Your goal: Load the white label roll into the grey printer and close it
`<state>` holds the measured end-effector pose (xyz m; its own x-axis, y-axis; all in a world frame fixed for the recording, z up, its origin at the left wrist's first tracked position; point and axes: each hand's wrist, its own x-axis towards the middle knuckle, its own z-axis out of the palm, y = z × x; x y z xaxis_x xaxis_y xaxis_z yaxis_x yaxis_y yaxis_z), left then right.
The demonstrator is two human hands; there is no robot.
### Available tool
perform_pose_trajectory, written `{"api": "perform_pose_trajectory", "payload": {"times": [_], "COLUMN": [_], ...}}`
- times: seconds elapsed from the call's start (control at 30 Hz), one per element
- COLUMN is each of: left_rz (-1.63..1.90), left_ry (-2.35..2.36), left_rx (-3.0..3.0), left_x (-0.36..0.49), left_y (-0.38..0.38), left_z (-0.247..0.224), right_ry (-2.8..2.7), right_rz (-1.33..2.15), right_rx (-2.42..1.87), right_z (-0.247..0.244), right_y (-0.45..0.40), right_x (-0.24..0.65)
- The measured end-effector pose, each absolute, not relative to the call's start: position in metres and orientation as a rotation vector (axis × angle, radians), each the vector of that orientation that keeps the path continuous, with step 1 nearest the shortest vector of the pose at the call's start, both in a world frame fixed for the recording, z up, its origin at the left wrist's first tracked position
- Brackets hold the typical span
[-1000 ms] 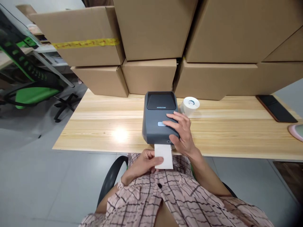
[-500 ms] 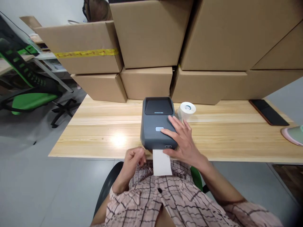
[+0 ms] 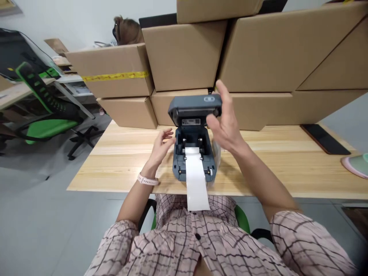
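Observation:
A dark grey label printer (image 3: 177,163) stands on the wooden table with its lid (image 3: 189,101) raised. White label paper (image 3: 197,188) runs from inside it over the front edge and hangs past the table. At the lid's right corner is my right hand (image 3: 225,124), its thumb and fingers wrapped round the edge. My left hand (image 3: 161,147) is just left of the printer body, fingers apart and holding nothing. A white roll (image 3: 217,155) is mostly hidden behind my right hand and the printer.
Stacked cardboard boxes (image 3: 184,57) line the table's (image 3: 264,161) back edge. A dark phone (image 3: 324,138) lies at the right, beside a green and pink object (image 3: 356,165). Green office chair (image 3: 48,126) at the left; a person's head (image 3: 129,31) shows behind the boxes.
The printer's lid has swung up, exposing the inside and the paper path. My right hand has moved up with the lid. My left hand has moved forward beside the printer and its fingers have opened.

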<state>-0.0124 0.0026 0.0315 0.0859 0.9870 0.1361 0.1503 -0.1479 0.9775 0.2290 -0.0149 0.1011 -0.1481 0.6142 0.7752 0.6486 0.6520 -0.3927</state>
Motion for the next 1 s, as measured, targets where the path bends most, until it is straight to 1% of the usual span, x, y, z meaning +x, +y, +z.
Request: {"api": "perform_pose_trajectory", "payload": {"times": [0.1, 0.17, 0.27, 0.33, 0.47, 0.53, 0.63, 0.87, 1.0], "left_rz": [0.993, 0.939, 0.941, 0.928, 0.923, 0.944, 0.969, 0.941, 0.921], "left_ry": [1.086, 1.015, 0.961, 0.952, 0.935, 0.932, 0.921, 0.806, 0.831], "left_rx": [1.513, 1.494, 1.487, 1.501, 1.529, 1.517, 1.449, 1.379, 1.396], "left_x": [-0.004, -0.001, -0.001, -0.002, -0.003, -0.003, -0.007, -0.017, -0.018], "left_y": [0.007, 0.005, 0.002, 0.002, 0.004, 0.005, 0.008, 0.014, 0.014], "left_z": [0.019, 0.013, 0.008, 0.006, 0.003, 0.001, -0.002, -0.002, -0.003], "right_ry": [-1.784, -1.755, -1.734, -1.845, -2.503, -2.736, -2.849, -2.944, -2.984], "right_rz": [-0.007, -0.034, -0.176, -0.193, 0.151, 0.278, 0.336, 0.475, 0.581], "right_rx": [-1.045, -1.065, -1.077, -1.064, -1.102, -1.117, -1.130, -1.278, -1.240], "right_z": [0.122, 0.128, 0.121, 0.106, 0.074, 0.065, 0.063, 0.076, 0.082], "right_y": [0.022, 0.033, 0.024, 0.010, -0.007, -0.005, 0.002, 0.005, 0.007], "right_x": [0.232, 0.232, 0.230, 0.227, 0.224, 0.223, 0.219, 0.209, 0.210]}}
